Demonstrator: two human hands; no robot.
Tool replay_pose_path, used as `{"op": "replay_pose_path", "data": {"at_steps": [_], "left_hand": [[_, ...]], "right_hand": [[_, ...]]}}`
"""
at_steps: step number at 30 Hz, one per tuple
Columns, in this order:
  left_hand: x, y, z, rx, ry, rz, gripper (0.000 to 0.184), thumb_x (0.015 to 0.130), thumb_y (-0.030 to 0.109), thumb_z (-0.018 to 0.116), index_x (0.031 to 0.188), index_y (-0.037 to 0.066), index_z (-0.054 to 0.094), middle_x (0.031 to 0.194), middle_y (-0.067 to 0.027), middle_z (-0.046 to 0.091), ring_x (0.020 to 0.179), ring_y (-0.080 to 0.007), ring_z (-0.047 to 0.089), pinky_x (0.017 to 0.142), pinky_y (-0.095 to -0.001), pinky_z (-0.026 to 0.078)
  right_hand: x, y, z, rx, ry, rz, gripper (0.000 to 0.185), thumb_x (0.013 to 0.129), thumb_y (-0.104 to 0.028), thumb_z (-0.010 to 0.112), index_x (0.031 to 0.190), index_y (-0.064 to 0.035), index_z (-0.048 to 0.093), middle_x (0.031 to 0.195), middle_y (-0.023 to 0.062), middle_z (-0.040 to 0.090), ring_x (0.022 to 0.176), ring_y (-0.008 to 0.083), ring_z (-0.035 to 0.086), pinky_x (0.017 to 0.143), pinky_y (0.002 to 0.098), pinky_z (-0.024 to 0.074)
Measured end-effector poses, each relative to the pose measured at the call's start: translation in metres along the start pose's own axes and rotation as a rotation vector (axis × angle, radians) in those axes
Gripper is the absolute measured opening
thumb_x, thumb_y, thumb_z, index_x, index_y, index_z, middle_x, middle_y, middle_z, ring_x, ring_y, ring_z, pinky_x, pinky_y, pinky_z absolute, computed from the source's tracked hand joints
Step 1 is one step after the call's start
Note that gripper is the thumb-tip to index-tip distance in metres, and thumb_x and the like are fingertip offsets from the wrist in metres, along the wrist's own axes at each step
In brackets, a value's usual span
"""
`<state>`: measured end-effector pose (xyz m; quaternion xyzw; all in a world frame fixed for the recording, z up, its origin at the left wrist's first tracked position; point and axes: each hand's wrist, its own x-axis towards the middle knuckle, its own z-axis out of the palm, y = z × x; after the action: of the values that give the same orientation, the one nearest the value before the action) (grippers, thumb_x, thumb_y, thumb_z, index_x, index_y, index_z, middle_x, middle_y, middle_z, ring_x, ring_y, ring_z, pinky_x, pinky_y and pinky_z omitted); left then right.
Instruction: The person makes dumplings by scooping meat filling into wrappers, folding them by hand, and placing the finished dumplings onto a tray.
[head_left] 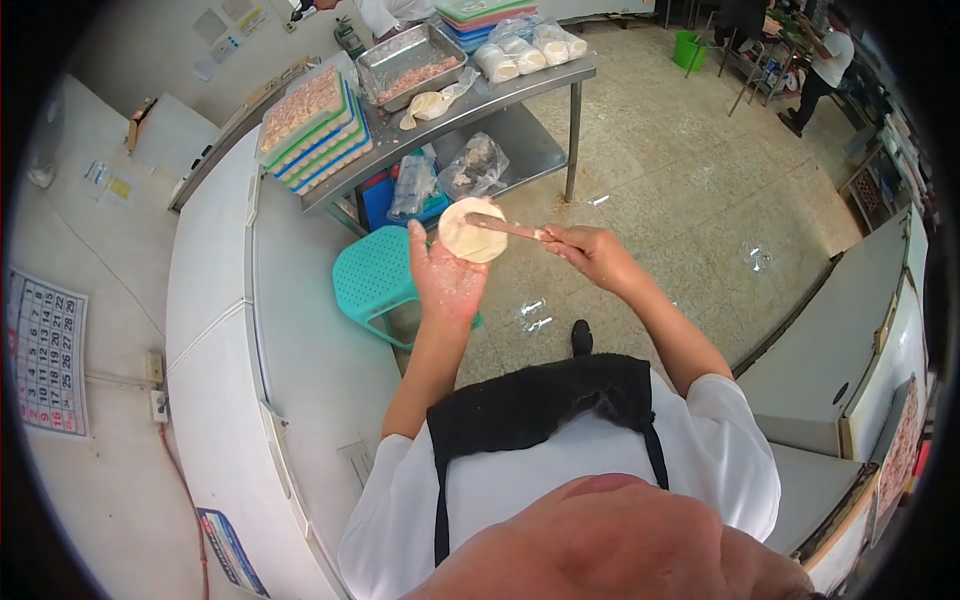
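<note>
A round, pale dough wrapper [462, 245] lies across the fingers of my left hand [450, 282], which is turned palm up and dusted with flour. The thumb stands away from the wrapper's left edge. My right hand [600, 256] grips a flat wooden spatula [510, 229] by its end. The spatula's tip rests on the upper middle of the wrapper; whether any filling sits under it I cannot make out. Beyond my hands, a steel pan [405, 65] with pinkish minced filling [418, 80] stands on the steel table [505, 95].
Stacked coloured trays [315, 130] fill the table's left end. Bagged dough rounds [530, 50] and an open bag of wrappers [430, 105] lie to their right. A turquoise stool [375, 270] stands below my left hand. Other people [828, 65] are in the background.
</note>
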<state>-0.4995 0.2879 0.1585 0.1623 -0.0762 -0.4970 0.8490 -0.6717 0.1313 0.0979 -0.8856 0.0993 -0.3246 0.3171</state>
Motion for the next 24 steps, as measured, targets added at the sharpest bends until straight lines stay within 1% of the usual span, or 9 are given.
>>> {"op": "replay_pose_path", "data": {"at_steps": [2,5,8,11,14,17,20,23,24], "left_hand": [[0.001,0.007,-0.01,-0.016,0.035,0.083,0.074,0.097,0.054,0.037,0.135,-0.009,0.038,0.143,-0.0283,0.038,0.133,-0.042,0.038,0.112,-0.0499,0.031],[0.003,0.006,-0.005,-0.027,0.025,0.144,0.074,0.096,0.056,0.038,0.135,-0.008,0.039,0.141,-0.0281,0.04,0.132,-0.0415,0.038,0.112,-0.0496,0.03],[-0.002,-0.005,0.003,-0.109,-0.037,0.052,0.074,0.095,0.057,0.04,0.135,-0.006,0.04,0.141,-0.0278,0.04,0.133,-0.041,0.038,0.113,-0.0501,0.03],[-0.009,-0.008,0.012,-0.141,-0.11,0.008,0.076,0.094,0.058,0.041,0.135,-0.006,0.04,0.141,-0.0275,0.04,0.133,-0.0407,0.037,0.113,-0.0504,0.029],[-0.012,0.0,0.009,-0.142,-0.122,0.064,0.077,0.093,0.059,0.043,0.136,-0.005,0.039,0.142,-0.0267,0.038,0.134,-0.0399,0.036,0.113,-0.05,0.028],[-0.017,0.006,0.014,-0.146,-0.096,0.139,0.078,0.093,0.06,0.042,0.138,-0.004,0.038,0.143,-0.026,0.037,0.136,-0.0386,0.035,0.114,-0.0498,0.028],[-0.02,0.004,0.012,-0.062,-0.112,0.115,0.077,0.093,0.059,0.043,0.138,-0.004,0.038,0.143,-0.0256,0.038,0.136,-0.0382,0.035,0.114,-0.0494,0.028],[-0.026,0.001,0.016,-0.104,-0.142,0.052,0.076,0.093,0.059,0.043,0.137,-0.003,0.04,0.142,-0.0249,0.04,0.134,-0.0385,0.037,0.113,-0.0494,0.029],[-0.029,0.003,0.016,-0.1,-0.119,0.092,0.075,0.094,0.059,0.043,0.137,-0.003,0.04,0.142,-0.0248,0.041,0.134,-0.0387,0.037,0.113,-0.0495,0.029]], "right_hand": [[0.0,0.005,-0.022,-0.138,-0.05,-0.009,0.032,0.091,-0.025,0.063,0.118,-0.0088,0.065,0.086,0.0124,0.067,0.078,0.032,0.066,0.067,0.0382,0.0522],[0.009,-0.057,-0.065,-0.489,-0.22,0.236,0.031,0.092,-0.028,0.061,0.116,-0.0101,0.066,0.09,0.013,0.067,0.08,0.0331,0.066,0.07,0.0394,0.0527],[0.004,-0.072,-0.048,-0.207,-0.048,0.1,0.031,0.091,-0.027,0.062,0.116,-0.0101,0.065,0.093,0.0127,0.067,0.082,0.0328,0.066,0.072,0.0396,0.0527],[0.0,-0.048,-0.02,-0.041,-0.13,0.08,0.031,0.091,-0.027,0.062,0.117,-0.0099,0.065,0.097,0.0135,0.067,0.085,0.0324,0.065,0.073,0.0396,0.0523],[-0.005,-0.023,-0.029,-0.035,-0.108,-0.001,0.032,0.091,-0.026,0.062,0.119,-0.0091,0.064,0.097,0.0145,0.065,0.086,0.0327,0.064,0.072,0.04,0.0515],[-0.005,-0.046,-0.056,-0.176,-0.24,0.199,0.033,0.092,-0.025,0.061,0.121,-0.0087,0.063,0.095,0.0147,0.064,0.084,0.0339,0.063,0.071,0.0407,0.0509],[0.0,-0.073,-0.044,-0.016,-0.102,0.09,0.034,0.092,-0.025,0.061,0.122,-0.0091,0.062,0.093,0.0139,0.064,0.082,0.0338,0.063,0.07,0.0406,0.0507],[0.002,-0.066,-0.02,-0.091,-0.186,0.096,0.035,0.092,-0.024,0.061,0.123,-0.0093,0.062,0.093,0.0141,0.064,0.081,0.0336,0.063,0.07,0.0398,0.0506],[0.001,-0.059,-0.017,-0.069,-0.168,0.08,0.035,0.092,-0.024,0.061,0.124,-0.0093,0.061,0.093,0.0144,0.064,0.081,0.0337,0.063,0.069,0.0398,0.0506]]}}
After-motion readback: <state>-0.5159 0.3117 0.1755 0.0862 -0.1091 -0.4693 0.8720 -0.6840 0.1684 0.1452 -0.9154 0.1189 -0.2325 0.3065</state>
